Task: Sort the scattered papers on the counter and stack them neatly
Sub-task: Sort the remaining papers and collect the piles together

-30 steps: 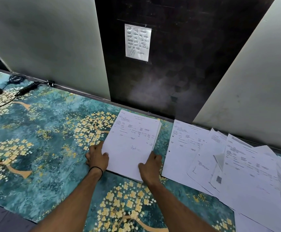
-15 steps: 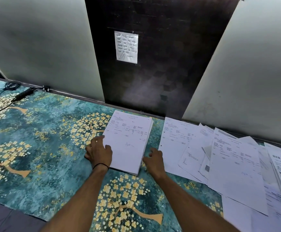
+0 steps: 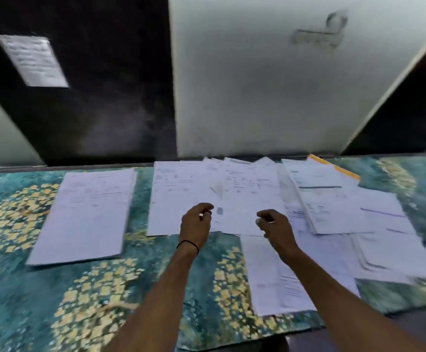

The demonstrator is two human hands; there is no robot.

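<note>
A squared stack of white papers point(image 3: 87, 214) lies on the teal flowered counter point(image 3: 54, 301) at the left. To its right, several printed sheets point(image 3: 257, 194) lie spread and overlapping. My left hand point(image 3: 196, 223) and my right hand point(image 3: 274, 224) hover over the near edge of the spread sheets, fingers loosely curled, holding nothing. Whether the fingertips touch the paper I cannot tell; the frame is blurred.
A sheet with an orange edge point(image 3: 334, 166) sticks out at the back right of the spread. One more sheet point(image 3: 275, 278) lies near the front edge. A note point(image 3: 32, 60) hangs on the dark wall panel behind the counter.
Both hands have left the squared stack and moved right, over the scattered sheets. The view has swung to the right with them.
</note>
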